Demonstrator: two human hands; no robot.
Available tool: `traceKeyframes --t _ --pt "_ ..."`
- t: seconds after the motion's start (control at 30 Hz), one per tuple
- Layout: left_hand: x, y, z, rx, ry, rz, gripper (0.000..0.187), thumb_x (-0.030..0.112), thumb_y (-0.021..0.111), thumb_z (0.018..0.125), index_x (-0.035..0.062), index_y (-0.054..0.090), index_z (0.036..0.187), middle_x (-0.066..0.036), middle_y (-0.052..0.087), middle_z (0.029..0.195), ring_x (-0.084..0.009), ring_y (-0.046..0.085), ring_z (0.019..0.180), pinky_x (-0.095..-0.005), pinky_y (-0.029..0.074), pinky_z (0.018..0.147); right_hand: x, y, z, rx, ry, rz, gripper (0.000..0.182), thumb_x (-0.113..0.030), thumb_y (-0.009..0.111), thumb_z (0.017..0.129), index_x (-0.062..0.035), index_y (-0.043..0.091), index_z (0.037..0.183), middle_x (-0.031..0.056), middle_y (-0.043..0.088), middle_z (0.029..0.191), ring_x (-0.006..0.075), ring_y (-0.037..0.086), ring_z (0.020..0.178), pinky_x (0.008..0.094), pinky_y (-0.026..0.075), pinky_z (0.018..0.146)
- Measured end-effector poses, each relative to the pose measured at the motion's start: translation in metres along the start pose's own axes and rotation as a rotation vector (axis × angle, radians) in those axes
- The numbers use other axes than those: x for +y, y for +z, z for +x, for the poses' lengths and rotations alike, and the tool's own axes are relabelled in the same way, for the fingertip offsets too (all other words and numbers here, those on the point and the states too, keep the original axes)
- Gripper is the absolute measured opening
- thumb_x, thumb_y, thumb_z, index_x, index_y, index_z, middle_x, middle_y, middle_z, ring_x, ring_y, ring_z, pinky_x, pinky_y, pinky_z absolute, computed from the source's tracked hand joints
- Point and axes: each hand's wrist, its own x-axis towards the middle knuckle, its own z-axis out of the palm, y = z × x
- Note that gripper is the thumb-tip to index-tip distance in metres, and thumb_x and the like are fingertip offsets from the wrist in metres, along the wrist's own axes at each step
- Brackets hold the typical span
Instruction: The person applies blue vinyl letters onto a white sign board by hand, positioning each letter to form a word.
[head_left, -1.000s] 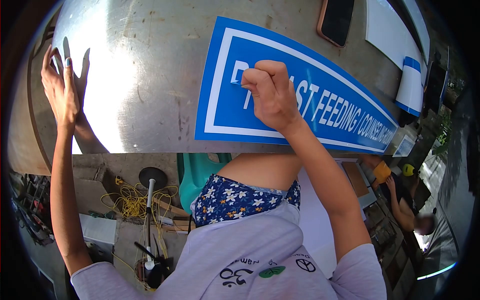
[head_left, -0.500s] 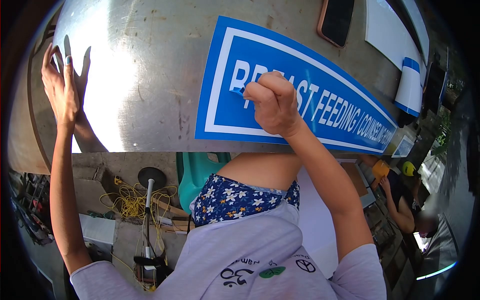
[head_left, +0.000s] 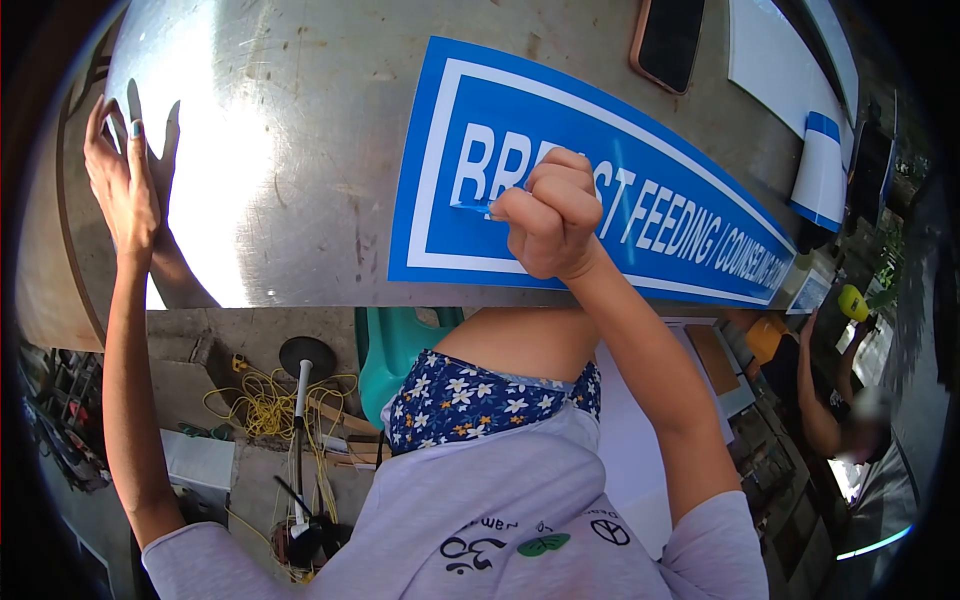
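Observation:
A blue sign (head_left: 425,190) with a white border and white lettering lies flat on the metal tabletop (head_left: 330,60). My right hand (head_left: 552,215) is closed in a pinch over its first word, hiding some letters. From the fingertips a thin blue strip of film (head_left: 472,207) runs to the foot of the first letter. Well to the left, my left hand (head_left: 125,185) is at the sunlit end of the tabletop, fingers stretched out and holding nothing. Its shadow falls beside it.
A phone (head_left: 668,45) and white sheets (head_left: 775,60) lie beyond the sign, with a blue-and-white curled piece (head_left: 818,175) at right. Below are a green chair (head_left: 385,350) and tangled yellow cord (head_left: 255,400). Another person (head_left: 815,405) is at the far right.
My right hand has shifted slightly down, and the blue strip with it; more of the first letters shows. My left hand stays put. The other person's arms have moved.

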Motion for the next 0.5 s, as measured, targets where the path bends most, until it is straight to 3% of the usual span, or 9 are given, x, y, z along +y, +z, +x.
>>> traceKeyframes --t 0.17,0.5 --pt "0.0054 -0.0020 0.0001 -0.027 -0.016 -0.015 0.060 0.046 0.042 0.096 0.0071 0.036 0.141 -0.016 0.040 0.141 -0.0324 0.034 0.134 -0.0432 0.024 0.111 -0.0030 -0.0016 -0.0016 0.021 -0.009 -0.094 0.014 -0.010 0.064 0.081 -0.0152 0.059 0.093 0.0016 0.037 0.093 0.0144 0.047 0.085 0.0327 0.042 0.084" --pt "0.0072 -0.0033 -0.0001 -0.046 -0.074 -0.060 0.059 0.046 0.043 0.095 0.0077 0.037 0.140 -0.015 0.041 0.140 -0.0321 0.035 0.133 -0.0439 0.025 0.111 -0.0050 -0.0026 -0.0058 0.055 -0.045 -0.137 0.015 -0.010 0.061 0.081 -0.0185 0.058 0.093 0.0012 0.037 0.092 0.0133 0.047 0.089 0.0322 0.040 0.085"
